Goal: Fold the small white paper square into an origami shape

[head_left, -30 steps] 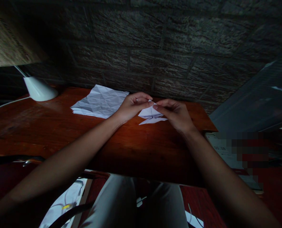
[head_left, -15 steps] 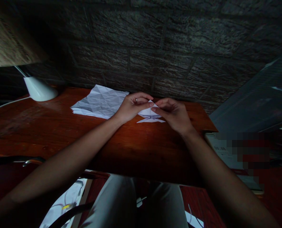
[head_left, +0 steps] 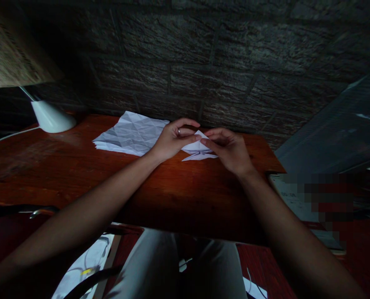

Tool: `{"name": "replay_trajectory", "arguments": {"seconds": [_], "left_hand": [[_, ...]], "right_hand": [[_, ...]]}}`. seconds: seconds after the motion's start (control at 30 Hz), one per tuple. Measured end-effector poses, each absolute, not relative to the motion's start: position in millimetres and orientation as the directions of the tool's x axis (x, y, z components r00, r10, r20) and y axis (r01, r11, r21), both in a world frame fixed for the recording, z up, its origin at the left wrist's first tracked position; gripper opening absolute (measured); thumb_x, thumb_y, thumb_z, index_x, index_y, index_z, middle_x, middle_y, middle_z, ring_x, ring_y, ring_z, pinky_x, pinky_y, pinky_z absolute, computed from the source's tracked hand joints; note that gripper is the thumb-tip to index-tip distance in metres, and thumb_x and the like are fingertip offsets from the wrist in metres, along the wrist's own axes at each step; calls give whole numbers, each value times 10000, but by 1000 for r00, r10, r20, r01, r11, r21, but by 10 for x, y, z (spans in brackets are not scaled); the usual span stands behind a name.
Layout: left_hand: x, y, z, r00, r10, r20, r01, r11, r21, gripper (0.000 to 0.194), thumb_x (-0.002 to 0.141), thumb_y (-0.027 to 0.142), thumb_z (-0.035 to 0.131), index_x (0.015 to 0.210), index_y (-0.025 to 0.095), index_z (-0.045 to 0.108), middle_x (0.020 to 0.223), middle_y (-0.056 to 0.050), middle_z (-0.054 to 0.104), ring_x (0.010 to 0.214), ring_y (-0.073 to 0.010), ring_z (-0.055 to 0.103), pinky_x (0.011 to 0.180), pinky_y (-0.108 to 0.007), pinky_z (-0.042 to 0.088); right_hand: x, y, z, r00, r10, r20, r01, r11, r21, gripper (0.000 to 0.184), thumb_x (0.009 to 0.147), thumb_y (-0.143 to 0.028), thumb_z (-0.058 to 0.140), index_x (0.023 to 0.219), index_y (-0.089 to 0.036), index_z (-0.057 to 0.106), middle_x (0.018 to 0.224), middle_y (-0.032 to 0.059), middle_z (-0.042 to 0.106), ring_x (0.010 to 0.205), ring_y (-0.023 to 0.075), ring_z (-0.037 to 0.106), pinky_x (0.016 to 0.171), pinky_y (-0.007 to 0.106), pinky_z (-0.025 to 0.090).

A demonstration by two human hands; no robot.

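A small piece of white folded paper [head_left: 198,147] is between my hands above the far side of the wooden table [head_left: 185,187]. Its top comes to a point, and two narrow flaps spread sideways at the bottom. My left hand [head_left: 172,140], with a ring on one finger, has its thumb on the paper's upper left; the index finger arches above. My right hand [head_left: 231,150] pinches the upper right edge between thumb and fingers. Part of the paper's right side is hidden by that thumb. Left of my hands lies a stack of creased white paper sheets [head_left: 131,132].
A lamp with a white base [head_left: 54,117] and a woven shade [head_left: 13,50] stands at the left, its cord trailing off. A dark brick wall [head_left: 188,54] rises behind the table. Below the front edge are my legs [head_left: 150,261] and a white panel with cables [head_left: 85,265].
The folded paper has tilted slightly back and forth and shifted a little. My left index finger has lifted slightly from the tip; my right hand made small movements, still pinching the paper.
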State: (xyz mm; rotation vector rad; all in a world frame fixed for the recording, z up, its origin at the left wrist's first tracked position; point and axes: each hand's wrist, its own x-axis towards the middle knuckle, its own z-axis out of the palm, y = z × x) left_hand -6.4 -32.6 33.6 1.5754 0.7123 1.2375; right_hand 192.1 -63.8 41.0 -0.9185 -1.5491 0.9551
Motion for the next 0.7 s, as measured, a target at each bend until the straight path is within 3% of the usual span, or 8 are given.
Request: {"name": "replay_trajectory", "arguments": {"seconds": [0.37,0.53,0.7], "left_hand": [[-63,-322,305,351,862,367,-142,-339,930,374,780,281,853,1119,223,706,891,-11,807,859,-201,767,799,-332,578],[-67,-326,297,374,836,402,-148,-375,915,350,842,292,818,1163,219,698,946,-24,813,824,-183,760,759,-307,569],[-64,-295,281,384,809,444,-121,-433,893,245,922,245,725,1159,186,705,1032,-49,819,854,-160,755,739,-265,563]], "right_hand": [[1928,-643,423,-153,913,379,60,391,-918,311,720,-462,951,815,-256,738,820,-13,774,742,160,682,738,344,553],[1940,-642,433,-168,915,366,53,379,-924,316,718,-459,955,823,-247,745,854,-4,782,783,162,696,829,368,577],[1948,-621,424,-170,918,358,52,371,-927,345,684,-469,974,831,-243,758,860,-1,790,783,162,701,808,355,580]]}}
